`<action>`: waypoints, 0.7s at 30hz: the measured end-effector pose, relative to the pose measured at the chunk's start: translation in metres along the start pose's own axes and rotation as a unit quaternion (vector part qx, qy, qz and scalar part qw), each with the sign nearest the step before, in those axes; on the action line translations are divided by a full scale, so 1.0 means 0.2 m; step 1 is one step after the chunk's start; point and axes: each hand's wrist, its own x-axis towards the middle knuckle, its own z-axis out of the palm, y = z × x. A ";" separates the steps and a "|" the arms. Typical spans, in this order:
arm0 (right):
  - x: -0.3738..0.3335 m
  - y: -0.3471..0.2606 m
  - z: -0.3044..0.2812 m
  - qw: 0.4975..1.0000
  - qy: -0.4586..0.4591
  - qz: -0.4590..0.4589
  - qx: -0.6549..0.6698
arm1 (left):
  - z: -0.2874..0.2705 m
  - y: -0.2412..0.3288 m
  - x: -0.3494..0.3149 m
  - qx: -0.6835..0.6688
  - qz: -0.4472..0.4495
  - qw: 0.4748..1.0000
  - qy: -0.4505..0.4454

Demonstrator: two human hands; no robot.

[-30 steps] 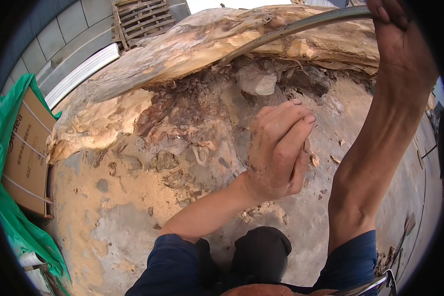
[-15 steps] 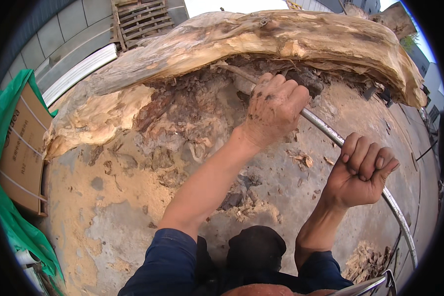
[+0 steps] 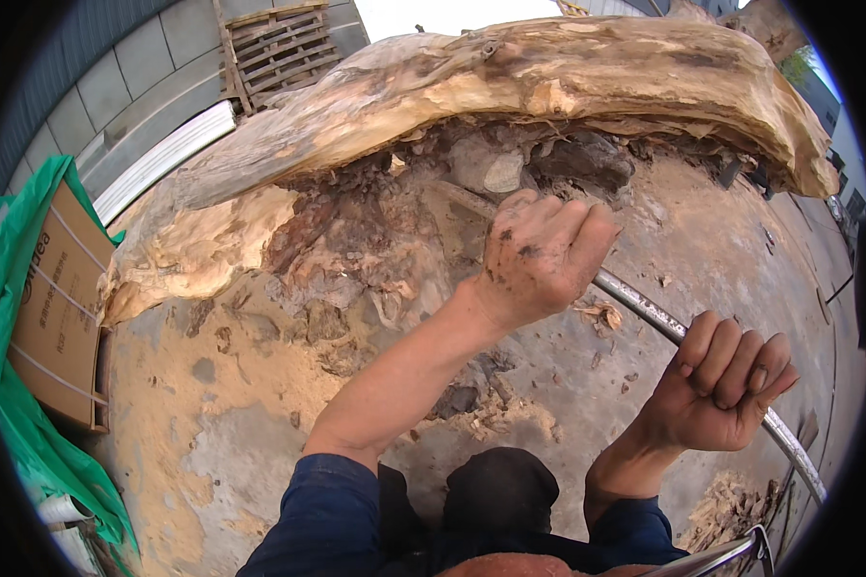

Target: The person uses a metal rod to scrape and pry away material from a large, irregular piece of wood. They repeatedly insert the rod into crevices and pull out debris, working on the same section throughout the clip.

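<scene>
Left hand (image 3: 547,252), right hand (image 3: 726,389): fingers (image 3: 718,356) grasping metal bar (image 3: 640,305); log (image 3: 635,72) across front (pallet (image 3: 281,43) beyond); carton (image 3: 60,313) leftward

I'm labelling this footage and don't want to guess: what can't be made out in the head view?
All in the head view:
Metal bar's lower end: cut off by the dark fisheye rim.
Bar inside the left hand: hidden by that hand.
Bar inside the right hand: hidden by its curled fingers.
Cardboard box's top: covered by the green sheet.
</scene>
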 end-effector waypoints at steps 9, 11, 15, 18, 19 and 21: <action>0.02 0.24 0.07 0.994 -0.085 -0.004 -0.065 | 0.03 -0.27 0.04 -0.002 0.023 1.000 -0.002; 0.03 0.24 0.07 0.994 -0.102 -0.006 -0.039 | 0.02 -0.29 0.02 0.001 -0.005 1.000 -0.024; 0.05 0.16 0.04 0.997 -0.058 0.041 0.019 | -0.01 -0.14 -0.06 -0.015 -0.064 0.996 -0.059; 0.08 0.17 0.01 0.994 -0.013 0.107 0.019 | -0.07 -0.01 -0.22 -0.019 -0.125 0.986 -0.109; 0.07 0.16 0.01 0.995 -0.021 0.099 0.013 | -0.07 -0.01 -0.23 -0.008 -0.119 0.987 -0.105; 0.03 0.15 0.00 0.996 -0.035 0.084 0.005 | -0.08 -0.03 -0.21 0.010 -0.094 0.991 -0.095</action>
